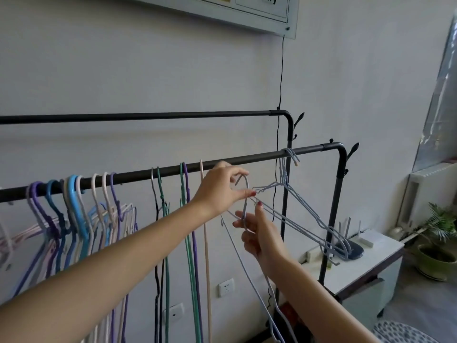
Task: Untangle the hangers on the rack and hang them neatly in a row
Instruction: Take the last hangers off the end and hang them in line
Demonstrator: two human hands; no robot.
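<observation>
A black rack rail runs across the view, with a second rail behind it. Several purple, blue and pink hangers crowd its left part; green, purple and beige hangers hang near the middle. A tangle of grey-blue wire hangers hangs from hooks at the rail's right end. My left hand pinches the hook of one grey-blue hanger just below the rail. Under it, my right hand holds that hanger's neck and wire.
A black cable drops down the wall behind the rack. A white cabinet with a dark round stand sits at right, with potted plants beyond it. Wall sockets lie low behind the hangers.
</observation>
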